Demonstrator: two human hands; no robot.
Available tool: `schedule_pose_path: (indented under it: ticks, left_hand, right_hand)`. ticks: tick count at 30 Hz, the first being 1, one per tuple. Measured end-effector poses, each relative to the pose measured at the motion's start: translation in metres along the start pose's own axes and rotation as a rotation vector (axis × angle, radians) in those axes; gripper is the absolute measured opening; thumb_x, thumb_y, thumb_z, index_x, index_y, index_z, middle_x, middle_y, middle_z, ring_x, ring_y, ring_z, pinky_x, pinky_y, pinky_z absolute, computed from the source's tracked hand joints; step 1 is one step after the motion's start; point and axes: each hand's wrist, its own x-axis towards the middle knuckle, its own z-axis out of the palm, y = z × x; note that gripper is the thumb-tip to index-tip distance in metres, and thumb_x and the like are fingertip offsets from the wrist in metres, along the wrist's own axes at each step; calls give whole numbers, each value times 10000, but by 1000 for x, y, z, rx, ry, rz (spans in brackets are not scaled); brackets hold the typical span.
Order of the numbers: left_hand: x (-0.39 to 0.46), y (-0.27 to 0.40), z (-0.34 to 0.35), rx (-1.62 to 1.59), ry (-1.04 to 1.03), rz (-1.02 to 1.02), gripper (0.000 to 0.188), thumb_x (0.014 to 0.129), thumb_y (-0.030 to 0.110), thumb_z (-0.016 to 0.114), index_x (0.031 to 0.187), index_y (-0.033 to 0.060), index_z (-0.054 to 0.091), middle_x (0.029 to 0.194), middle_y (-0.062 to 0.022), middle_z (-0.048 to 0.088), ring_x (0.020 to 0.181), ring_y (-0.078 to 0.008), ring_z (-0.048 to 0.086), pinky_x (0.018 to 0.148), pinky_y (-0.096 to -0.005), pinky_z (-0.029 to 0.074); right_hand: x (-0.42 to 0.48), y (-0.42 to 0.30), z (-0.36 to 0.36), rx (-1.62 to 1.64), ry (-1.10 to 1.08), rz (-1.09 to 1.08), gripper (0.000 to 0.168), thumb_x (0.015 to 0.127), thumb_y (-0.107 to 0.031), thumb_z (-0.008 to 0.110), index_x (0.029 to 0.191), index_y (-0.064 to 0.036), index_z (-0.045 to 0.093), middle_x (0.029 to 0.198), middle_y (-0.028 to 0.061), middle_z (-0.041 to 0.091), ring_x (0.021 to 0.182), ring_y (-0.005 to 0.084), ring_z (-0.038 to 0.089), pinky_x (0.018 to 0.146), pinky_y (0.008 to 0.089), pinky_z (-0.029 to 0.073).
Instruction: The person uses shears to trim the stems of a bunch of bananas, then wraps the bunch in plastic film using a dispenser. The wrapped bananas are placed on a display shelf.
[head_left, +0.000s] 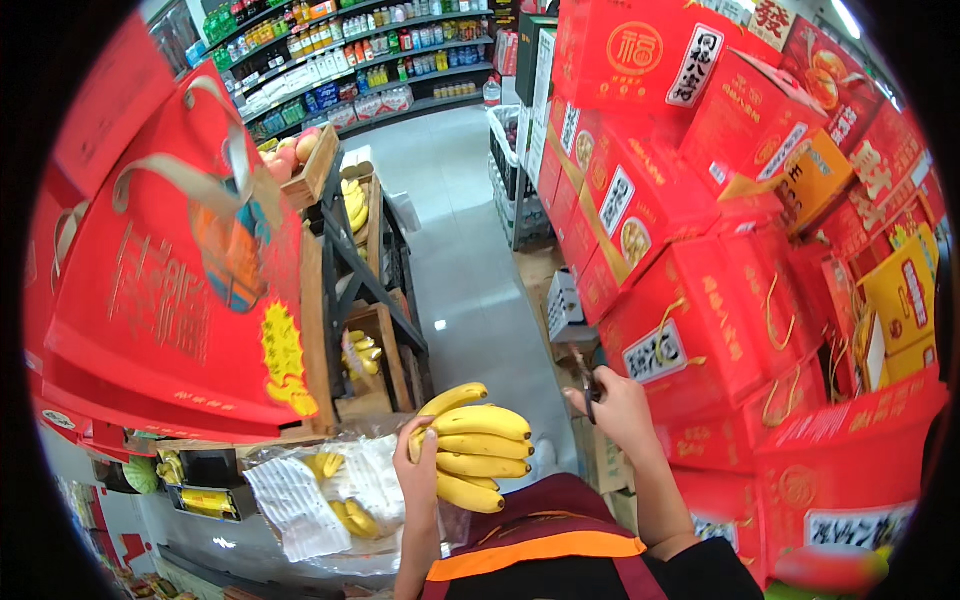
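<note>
My left hand (417, 466) grips a bunch of yellow bananas (480, 444) by its stem end, with the fruit tips pointing right across my dark red apron (540, 517). In my right hand (621, 409) is a pair of scissors (583, 370) with dark handles. The blades point up and away from me, apart from the bananas; whether they are spread is hard to tell. Left of the bunch, loose bananas (354, 517) lie on white foam sheets (296, 499) and clear plastic wrap.
A wooden fruit stand (316, 330) with red gift bags (172, 300) borders my left. Stacked red gift boxes (712, 315) crowd the right. Between them a grey tiled aisle (472, 262) leads to drink shelves (360, 67). More bananas (363, 354) sit in wooden crates.
</note>
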Motion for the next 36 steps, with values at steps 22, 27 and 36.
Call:
schedule_pose_path:
  ticks: [22, 27, 36]
  left_hand:
    - [368, 40, 174, 756, 76, 417, 217, 842, 117, 747, 1046, 66, 694, 1014, -160, 677, 956, -370, 664, 829, -417, 530]
    - [487, 89, 206, 569, 81, 424, 240, 850, 73, 719, 1082, 28, 676, 1041, -163, 679, 981, -360, 664, 874, -408, 523]
    - [676, 88, 294, 422, -134, 246, 171, 884, 38, 672, 1037, -30, 639, 951, -151, 678, 915, -263, 662, 878, -346, 502]
  right_hand:
    - [393, -35, 47, -98, -195, -30, 580, 812, -586, 754, 787, -34, 578, 696, 200, 640, 735, 420, 663, 624, 493, 503]
    - [496, -46, 43, -132, -250, 23, 564, 828, -614, 725, 834, -60, 618, 745, 172, 679, 753, 388, 686, 660, 479, 523]
    - [674, -6, 99, -2, -240, 76, 529, 872, -583, 706, 913, -60, 633, 797, 205, 667, 771, 425, 668, 658, 486, 504]
